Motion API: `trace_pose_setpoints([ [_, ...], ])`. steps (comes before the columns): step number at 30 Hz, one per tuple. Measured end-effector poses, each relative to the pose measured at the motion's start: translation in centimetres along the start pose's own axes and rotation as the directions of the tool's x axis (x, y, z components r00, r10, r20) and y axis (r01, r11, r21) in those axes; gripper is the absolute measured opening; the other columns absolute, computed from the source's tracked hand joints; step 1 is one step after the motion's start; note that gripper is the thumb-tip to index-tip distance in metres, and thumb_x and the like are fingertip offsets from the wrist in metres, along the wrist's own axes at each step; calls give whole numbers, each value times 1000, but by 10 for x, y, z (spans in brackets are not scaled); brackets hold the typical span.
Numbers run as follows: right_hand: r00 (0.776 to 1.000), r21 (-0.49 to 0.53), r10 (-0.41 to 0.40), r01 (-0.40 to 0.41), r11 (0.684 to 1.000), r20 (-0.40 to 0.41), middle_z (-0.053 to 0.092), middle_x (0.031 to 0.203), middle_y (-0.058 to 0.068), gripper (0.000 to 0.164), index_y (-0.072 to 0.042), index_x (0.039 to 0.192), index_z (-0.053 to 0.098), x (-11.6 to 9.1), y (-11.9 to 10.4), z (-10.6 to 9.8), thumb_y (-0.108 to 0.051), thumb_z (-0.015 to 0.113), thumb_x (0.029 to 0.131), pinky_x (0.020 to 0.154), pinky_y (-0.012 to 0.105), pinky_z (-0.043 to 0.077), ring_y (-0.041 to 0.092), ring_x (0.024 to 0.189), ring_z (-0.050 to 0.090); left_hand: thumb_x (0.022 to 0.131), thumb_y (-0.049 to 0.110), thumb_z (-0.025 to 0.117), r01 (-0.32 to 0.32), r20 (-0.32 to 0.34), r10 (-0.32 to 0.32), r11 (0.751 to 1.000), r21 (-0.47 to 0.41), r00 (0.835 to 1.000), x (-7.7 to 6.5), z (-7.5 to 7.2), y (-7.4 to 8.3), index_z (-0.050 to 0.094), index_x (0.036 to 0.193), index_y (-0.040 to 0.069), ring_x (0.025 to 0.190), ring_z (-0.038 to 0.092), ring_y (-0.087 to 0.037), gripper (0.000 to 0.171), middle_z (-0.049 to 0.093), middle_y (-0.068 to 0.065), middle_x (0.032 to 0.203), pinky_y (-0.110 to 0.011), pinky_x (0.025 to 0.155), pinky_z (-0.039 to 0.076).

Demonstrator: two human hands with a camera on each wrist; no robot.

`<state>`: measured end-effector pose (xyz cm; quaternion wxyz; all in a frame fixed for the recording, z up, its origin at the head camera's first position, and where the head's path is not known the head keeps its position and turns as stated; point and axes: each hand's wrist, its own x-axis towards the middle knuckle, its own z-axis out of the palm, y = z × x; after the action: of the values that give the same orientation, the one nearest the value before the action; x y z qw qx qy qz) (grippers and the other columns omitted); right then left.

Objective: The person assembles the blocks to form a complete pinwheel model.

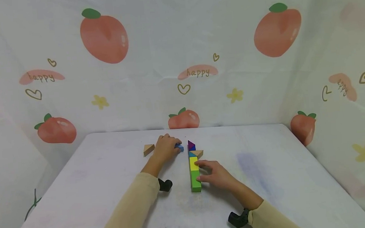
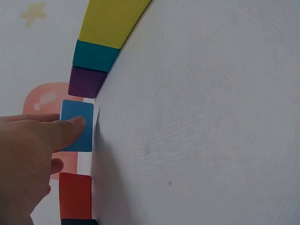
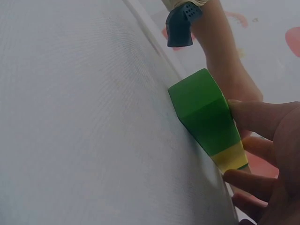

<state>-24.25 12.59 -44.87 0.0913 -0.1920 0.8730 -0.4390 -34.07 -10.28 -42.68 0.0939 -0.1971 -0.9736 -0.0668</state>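
Note:
My left hand [image 1: 166, 148] pinches a light blue block [image 2: 77, 133], the thumb lying across its face. In the head view the hand covers most of that block. Right of it, a row of blocks runs toward me: a purple block [image 1: 191, 145], a teal block [image 1: 192, 154], a yellow block [image 1: 193, 163] and a green block [image 1: 195, 182] at the near end. My right hand [image 1: 218, 173] rests against the row's right side with fingers extended, the thumb at the green block and a fingertip at the yellow one.
A triangular block with a bare wood face [image 1: 148, 149] lies left of my left hand. Another wood-faced triangle [image 1: 198, 153] juts right from the row. A red block [image 2: 75, 196] stands below the left hand in the left wrist view. A printed cloth hangs behind the white table [image 1: 108, 147].

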Motion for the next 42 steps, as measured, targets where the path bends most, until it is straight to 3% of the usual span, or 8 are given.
trace_pose_setpoints([
  [11,1000,-7,15,-15,1000,-13,55,137,6,52,-18,133,60,0,-2,0,-32,76,85,105,60,30,32,131,43,88,29,73,-31,18,32,998,-53,999,2,7,1,72,118,24,97,53,-18,30,70,5,101,-38,92,41],
  [22,1000,6,7,-7,1000,-9,56,136,5,52,-17,133,59,0,-2,0,-32,75,86,106,60,29,32,131,42,84,27,77,24,-22,-24,1000,-7,999,1,-1,6,76,102,22,87,51,-18,18,63,8,79,-47,95,36],
  [27,1000,5,14,-14,1000,-8,56,136,4,52,-18,134,59,-1,-2,0,-32,75,86,106,60,29,31,131,42,85,23,75,41,-43,-41,999,5,998,2,0,8,76,100,23,86,53,-20,15,64,7,79,-49,93,36],
  [42,1000,-2,-3,3,1000,-8,56,136,6,53,-15,133,59,0,-2,0,-31,75,86,105,60,30,31,130,44,86,20,75,116,-76,-126,985,-126,989,5,10,15,76,100,24,89,53,-20,15,68,5,87,-49,94,34],
])
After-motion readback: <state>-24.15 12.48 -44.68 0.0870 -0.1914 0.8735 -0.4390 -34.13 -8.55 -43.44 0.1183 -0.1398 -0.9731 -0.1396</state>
